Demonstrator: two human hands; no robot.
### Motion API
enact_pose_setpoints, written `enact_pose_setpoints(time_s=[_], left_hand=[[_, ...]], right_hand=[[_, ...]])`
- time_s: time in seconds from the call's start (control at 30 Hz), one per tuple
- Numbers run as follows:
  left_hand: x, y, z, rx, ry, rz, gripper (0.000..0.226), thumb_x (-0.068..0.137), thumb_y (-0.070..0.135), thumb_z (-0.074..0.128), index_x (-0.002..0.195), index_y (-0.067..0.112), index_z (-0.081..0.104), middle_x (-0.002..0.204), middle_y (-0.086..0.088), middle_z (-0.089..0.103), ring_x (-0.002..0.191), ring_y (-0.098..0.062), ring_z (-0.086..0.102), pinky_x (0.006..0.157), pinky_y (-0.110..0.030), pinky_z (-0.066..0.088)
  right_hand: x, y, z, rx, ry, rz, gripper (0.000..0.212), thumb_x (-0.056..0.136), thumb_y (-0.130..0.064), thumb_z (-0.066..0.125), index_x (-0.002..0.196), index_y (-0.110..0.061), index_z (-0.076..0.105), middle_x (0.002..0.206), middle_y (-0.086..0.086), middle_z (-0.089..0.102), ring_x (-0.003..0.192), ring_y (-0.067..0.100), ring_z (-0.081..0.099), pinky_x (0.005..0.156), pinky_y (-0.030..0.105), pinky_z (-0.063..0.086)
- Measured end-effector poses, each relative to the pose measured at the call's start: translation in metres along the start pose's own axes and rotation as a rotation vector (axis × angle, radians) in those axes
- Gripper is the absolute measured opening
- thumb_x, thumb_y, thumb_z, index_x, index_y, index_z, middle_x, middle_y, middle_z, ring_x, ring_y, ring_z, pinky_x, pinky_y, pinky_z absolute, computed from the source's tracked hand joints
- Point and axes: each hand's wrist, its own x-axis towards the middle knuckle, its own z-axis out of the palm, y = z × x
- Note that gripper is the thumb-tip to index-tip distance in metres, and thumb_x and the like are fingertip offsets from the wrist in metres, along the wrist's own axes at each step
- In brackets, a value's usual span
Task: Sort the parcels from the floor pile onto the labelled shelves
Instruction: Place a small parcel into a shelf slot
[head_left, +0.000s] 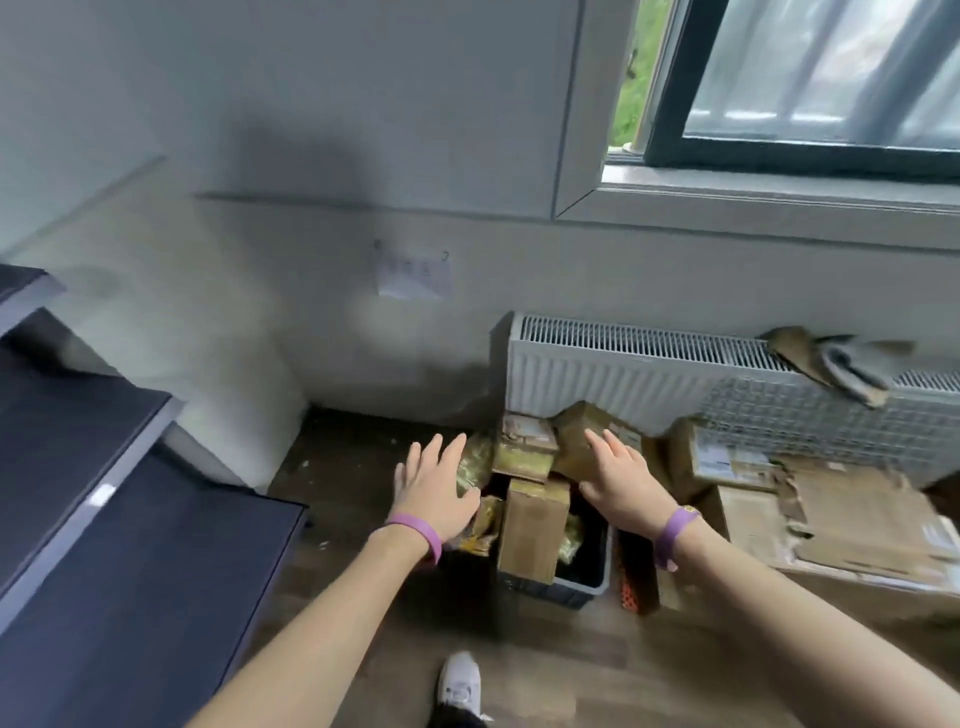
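Down at the bottom edge a white shoe (461, 686) stands on the dark wooden floor (571, 660), and two bare forearms reach forward from either side of it, each with a purple wristband (418, 535) at the wrist.

The left hand (434, 493) is spread wide, fingers straight and apart, holding nothing. It is over the left edge of the parcel pile, in front of a yellow padded bag (475, 460); I cannot tell if it touches.

The right hand (626, 486) is likewise wide and empty, its fingers lying over a tilted brown box (574, 436) at the back of the pile; contact is unclear.

Between the two hands a tall cardboard box (535, 525) stands upright in a dark plastic crate (584, 587) on the floor, with more small parcels packed around and behind it.

Flattened cardboard (857, 519) lies to the right.

Behind the pile a white radiator (649, 364) runs along the wall, with a crumpled cloth (831, 364) on top.

Dark shelves (130, 545) step down the left side, well apart from the pile.

Higher up are a taped paper sheet (413, 275) and a window (805, 78).
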Motion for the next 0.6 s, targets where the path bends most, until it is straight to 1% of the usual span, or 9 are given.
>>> enact_pose_setpoints(time_s=[0.1,0.2,0.3,0.43,0.5,0.6], left_hand=[[0.04,0.016,0.01,0.012,-0.063,0.041,0.069,0.094,0.036,0.047,0.151,0.031,0.01,0.16,0.001,0.005,0.147,-0.026,-0.004,0.119,-0.045,0.003],[0.083,0.025,0.019,0.023,-0.129,0.084,0.068,0.093,0.035,0.047,0.151,0.031,0.011,0.16,0.0,0.006,0.147,-0.026,-0.003,0.119,-0.045,0.003],[0.125,0.026,0.025,0.028,-0.172,0.1,0.068,0.093,0.036,0.047,0.151,0.031,0.011,0.16,0.0,0.006,0.147,-0.026,-0.002,0.119,-0.045,0.004],[0.172,0.017,0.032,0.043,-0.224,0.077,0.068,0.093,0.036,0.047,0.151,0.031,0.012,0.16,-0.001,0.008,0.147,-0.027,-0.001,0.119,-0.045,0.005],[0.192,0.011,0.038,0.061,-0.255,0.058,0.068,0.093,0.036,0.047,0.151,0.031,0.012,0.16,-0.001,0.008,0.147,-0.027,-0.001,0.119,-0.045,0.005],[0.223,-0.002,0.052,0.106,-0.283,0.015,0.068,0.093,0.037,0.046,0.151,0.03,0.012,0.16,-0.001,0.008,0.147,-0.027,0.001,0.119,-0.045,0.007]], right_hand=[[0.011,0.027,-0.001,0.0,0.002,0.074,0.078,0.09,-0.031,0.052,0.153,-0.012,0.011,0.158,0.016,0.018,0.147,0.034,0.013,0.119,0.044,0.017],[0.026,0.044,-0.003,0.01,-0.004,0.141,0.075,0.092,-0.029,0.05,0.153,-0.01,0.011,0.158,0.015,0.018,0.148,0.031,0.01,0.12,0.041,0.013],[0.049,0.05,-0.004,0.021,-0.031,0.189,0.072,0.094,-0.027,0.048,0.153,-0.009,0.01,0.159,0.013,0.017,0.149,0.027,0.006,0.12,0.038,0.01],[0.085,0.046,-0.001,0.051,-0.086,0.215,0.07,0.096,-0.025,0.047,0.154,-0.011,0.009,0.16,0.015,0.012,0.148,0.029,0.007,0.12,0.036,0.008],[0.105,0.042,0.006,0.079,-0.126,0.22,0.07,0.096,-0.024,0.047,0.154,-0.013,0.01,0.16,0.015,0.011,0.148,0.032,0.008,0.119,0.037,0.009],[0.142,0.043,0.029,0.143,-0.177,0.229,0.07,0.094,-0.023,0.047,0.154,-0.017,0.011,0.16,0.013,0.011,0.147,0.033,0.01,0.119,0.04,0.016]])
